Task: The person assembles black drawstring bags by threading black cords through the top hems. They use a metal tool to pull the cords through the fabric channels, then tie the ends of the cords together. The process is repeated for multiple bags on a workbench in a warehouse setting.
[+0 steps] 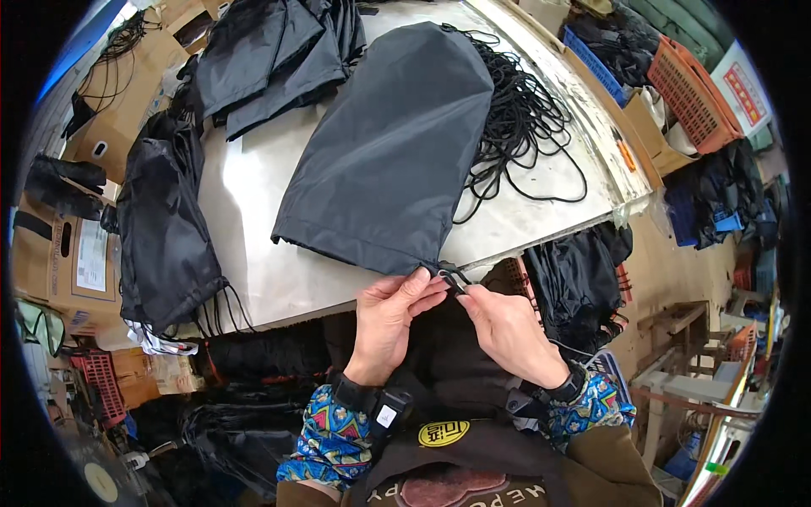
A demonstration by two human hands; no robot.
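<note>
At the near edge of the pale worktable (253, 275), a flat black bag (389, 144) is lying with its wide hemmed edge toward the person, and its near right-hand corner is sticking out just past the table's rim between the two hands. The left hand (384, 317) is pinching that corner, thumb and forefinger closed together on the cloth, while its other fingers are curling loosely beneath. The right hand (519, 338) is holding a dark strand (456, 277) right beside the corner, thumb and forefinger nearly closed; whether that strand is cord alone or cord on a small tool is too small to tell. The hands seem to be working the strand at the hem's opening, so for a clean pass the left fingertips should be keeping the mouth of the hem spread and steady, close to the entry point, and the right should be feeding in line with the hem, never across it, with short, gentle pushes. Twisted or bunched cloth would probably be snagging the tip, so smoothing the hem flat first is worth the moment. A tangled heap of black cords (528, 127) is lying against the bag's right side, and loose loops there could be catching; drawing one cord free at a time would be helping.
</note>
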